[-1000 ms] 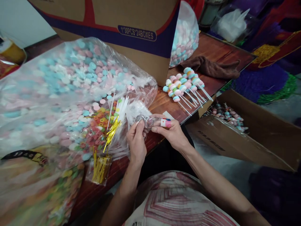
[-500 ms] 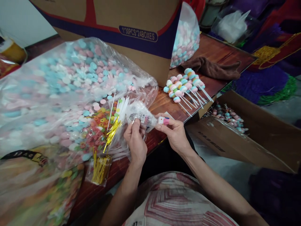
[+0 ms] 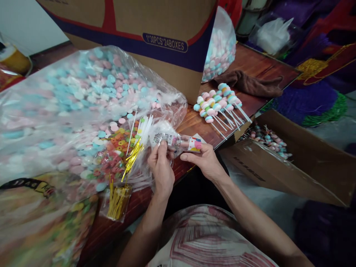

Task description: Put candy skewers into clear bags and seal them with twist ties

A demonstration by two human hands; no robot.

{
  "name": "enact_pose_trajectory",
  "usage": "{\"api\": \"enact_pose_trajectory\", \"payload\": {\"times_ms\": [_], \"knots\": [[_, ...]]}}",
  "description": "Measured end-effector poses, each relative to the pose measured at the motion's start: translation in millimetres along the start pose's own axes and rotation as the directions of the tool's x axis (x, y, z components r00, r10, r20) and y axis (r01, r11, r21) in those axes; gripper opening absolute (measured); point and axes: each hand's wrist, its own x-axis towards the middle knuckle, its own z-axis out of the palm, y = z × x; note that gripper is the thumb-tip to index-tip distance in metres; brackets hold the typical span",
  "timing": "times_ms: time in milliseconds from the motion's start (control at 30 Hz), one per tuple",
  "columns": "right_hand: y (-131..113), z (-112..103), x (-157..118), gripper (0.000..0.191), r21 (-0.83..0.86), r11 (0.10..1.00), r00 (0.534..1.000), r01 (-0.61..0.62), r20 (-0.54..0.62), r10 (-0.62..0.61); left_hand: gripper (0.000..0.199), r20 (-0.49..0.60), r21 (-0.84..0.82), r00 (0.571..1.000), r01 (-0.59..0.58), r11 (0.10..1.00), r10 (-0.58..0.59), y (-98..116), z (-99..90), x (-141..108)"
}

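Note:
My left hand (image 3: 161, 167) and my right hand (image 3: 204, 160) both grip a small clear plastic packet (image 3: 178, 141) with a barcode and a pink-and-white printed end, held over the table's front edge. Just left of my left hand lie white sticks (image 3: 144, 128) and gold twist ties (image 3: 132, 155) on a big clear bag of pastel candy discs (image 3: 72, 100). A clear sleeve of gold ties (image 3: 118, 200) sits below them.
A cardboard carton (image 3: 155, 40) stands behind on the wooden table (image 3: 256, 61). Finished candy skewers (image 3: 218, 102) lie to the right beside a brown cloth (image 3: 250, 83). An open box (image 3: 300, 163) with wrapped skewers sits on the floor at right.
The packet was crumpled between my fingers a second ago; now it is stretched out flat, its printed end showing past my right thumb. Both hands shifted slightly left.

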Motion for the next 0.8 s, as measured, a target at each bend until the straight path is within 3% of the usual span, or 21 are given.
{"api": "enact_pose_trajectory", "payload": {"times_ms": [100, 333, 500, 800], "knots": [[0.1, 2.5, 2.5, 0.032, -0.044, 0.999, 1.0, 0.004, -0.007, -0.004, 0.032, 0.013, 0.005, 1.0, -0.005, 1.0, 0.005, -1.8, -0.4, -0.5], [-0.2, 5.4, 5.3, 0.013, -0.107, 0.993, 0.995, 0.059, -0.075, -0.067, 0.032, 0.026, 0.022, 1.0, -0.01, 1.0, 0.01, -6.1, -2.1, 1.0], [-2.1, 7.1, 4.9, 0.018, -0.171, 0.984, 0.99, 0.053, -0.12, -0.074, 0.032, 0.012, 0.007, 1.0, -0.015, 1.0, 0.015, -5.4, -0.7, -0.3], [10.0, 5.7, 4.1, 0.009, 0.083, 0.996, 0.988, 0.045, -0.154, -0.032, 0.032, 0.023, -0.013, 1.0, -0.019, 1.0, 0.019, -1.5, -0.2, 2.0]]}}
